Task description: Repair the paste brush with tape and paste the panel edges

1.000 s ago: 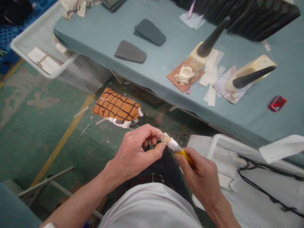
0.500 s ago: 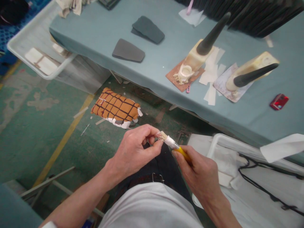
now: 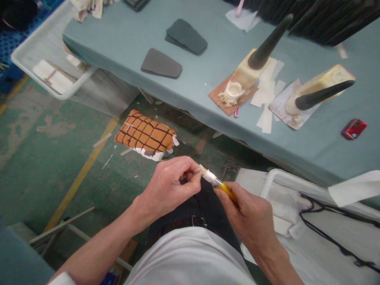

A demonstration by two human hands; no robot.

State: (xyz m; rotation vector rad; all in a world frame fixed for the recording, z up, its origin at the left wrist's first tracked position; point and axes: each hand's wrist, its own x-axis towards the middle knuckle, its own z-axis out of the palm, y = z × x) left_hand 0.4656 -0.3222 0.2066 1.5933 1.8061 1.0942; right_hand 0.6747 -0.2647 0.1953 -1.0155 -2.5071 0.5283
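My right hand (image 3: 247,209) is closed around the yellow handle of a brush (image 3: 211,177), which points up and to the left. White wrapping covers the brush below its pale bristles. My left hand (image 3: 173,186) is curled in a pinch, thumb and fingertips at the bristle ends. Whether a loose bit lies between those fingertips is too small to tell. Both hands are held in front of my lap, off the table's near edge.
Across the table (image 3: 118,43) lie dark grey trapezoid pieces (image 3: 161,63), two glue pots with black-handled tools (image 3: 234,90), pale paper strips and a red box (image 3: 354,129). White bins (image 3: 271,174) stand right and far left. A checked cushion (image 3: 145,134) lies on the floor.
My left thumb and fingertips have shifted slightly at the bristle ends. The right hand keeps its hold on the brush. The view has turned a little, moving the table items slightly right.
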